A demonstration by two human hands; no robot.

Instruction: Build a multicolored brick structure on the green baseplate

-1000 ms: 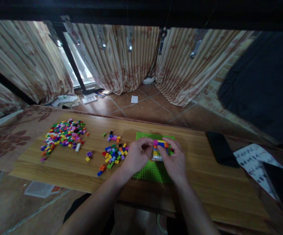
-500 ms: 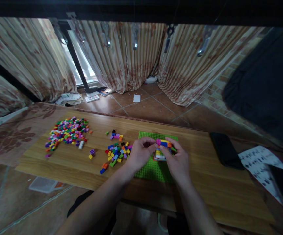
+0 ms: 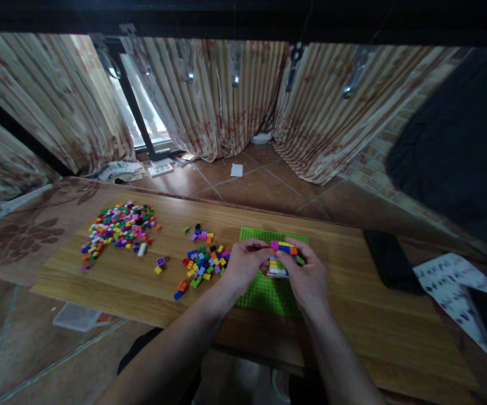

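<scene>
A small build of toy bricks [image 3: 278, 268], with pink, blue, yellow, orange and white parts, stands over the green studded baseplate [image 3: 264, 301]. My right hand [image 3: 306, 275] is closed around its right side, thumb on the near face and fingers behind. From the left, my left hand [image 3: 246, 265] is closed in a pinch, its fingertips at the build's left edge beside a pink brick [image 3: 274, 245]. Whether a separate brick sits in that pinch is hidden. A green piece [image 3: 300, 260] shows by the right fingers.
Loose mixed bricks [image 3: 203, 263] lie just left of the baseplate, with a larger pile [image 3: 119, 228] farther left on the wooden tabletop [image 3: 353, 326]. A black case-like object [image 3: 391, 261] and a printed sheet [image 3: 450, 292] are at the right.
The whole scene has shifted slightly to the right in view. Both hands stay at the brick build, with only slight finger movement.
</scene>
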